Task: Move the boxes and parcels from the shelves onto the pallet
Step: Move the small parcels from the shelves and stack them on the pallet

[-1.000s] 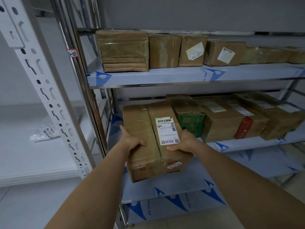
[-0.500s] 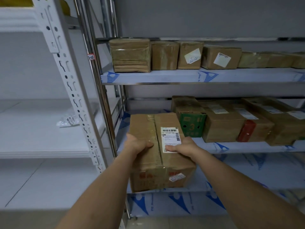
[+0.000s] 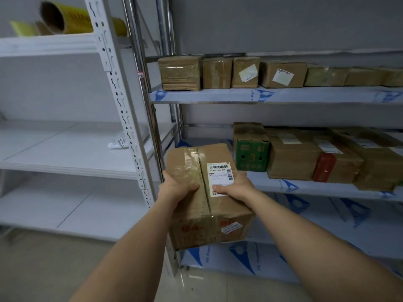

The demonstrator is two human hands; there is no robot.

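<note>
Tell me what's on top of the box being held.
On the box: clear tape, a white barcode label, and the thumbs of the left hand and right hand. Its underside is hidden.

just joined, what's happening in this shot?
A person grips a taped brown cardboard box with a white barcode label in both hands, left hand and right hand, holding it in front of the metal shelving. More brown cardboard boxes sit on the upper and middle shelves. No pallet is in view.

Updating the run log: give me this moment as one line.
step: carrying box off shelf | left hand: grips taped box | right hand: grips it | pallet: not in view
</note>
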